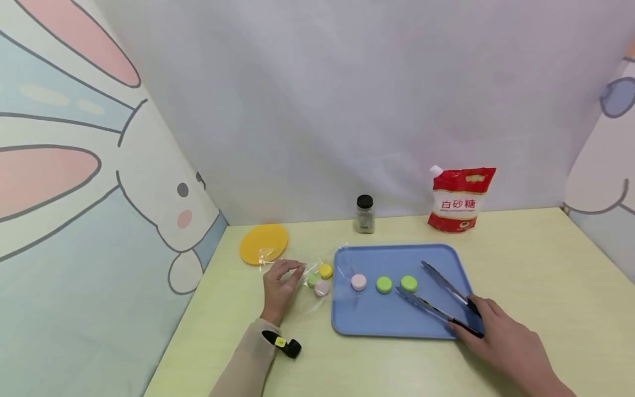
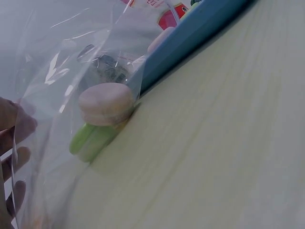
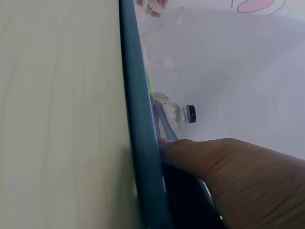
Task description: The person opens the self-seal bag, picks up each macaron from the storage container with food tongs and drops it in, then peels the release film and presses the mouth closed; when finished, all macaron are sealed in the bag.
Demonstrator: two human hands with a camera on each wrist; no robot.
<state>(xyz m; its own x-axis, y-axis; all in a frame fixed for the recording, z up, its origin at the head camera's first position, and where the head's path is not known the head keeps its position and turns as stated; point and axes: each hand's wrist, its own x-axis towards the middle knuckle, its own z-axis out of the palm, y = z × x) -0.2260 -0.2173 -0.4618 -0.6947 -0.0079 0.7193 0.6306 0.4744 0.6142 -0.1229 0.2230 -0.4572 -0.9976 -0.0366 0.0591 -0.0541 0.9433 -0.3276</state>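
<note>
My left hand point(image 1: 283, 286) pinches the edge of a clear plastic bag point(image 2: 52, 95). In the bag lie a yellow macaron point(image 1: 325, 271), a green one point(image 2: 90, 142) and a pale lilac one point(image 2: 106, 103). My right hand point(image 1: 511, 344) holds a pair of metal tongs point(image 1: 430, 307) by their black handles, the arms spread apart. The tongs lie over the right part of a blue tray point(image 1: 382, 325), one tip beside a green macaron point(image 1: 409, 283). A second green macaron point(image 1: 384, 284) and a pink macaron point(image 1: 359, 282) sit further left on the tray. Nothing is between the tong tips.
Behind the bag lies a yellow-orange round plate point(image 1: 263, 242). A small glass jar point(image 1: 365, 218) with a black lid stands behind the tray. A red and white sugar pouch point(image 1: 458, 201) stands at the back right. Walls enclose the pale table point(image 1: 526, 264) at back and sides.
</note>
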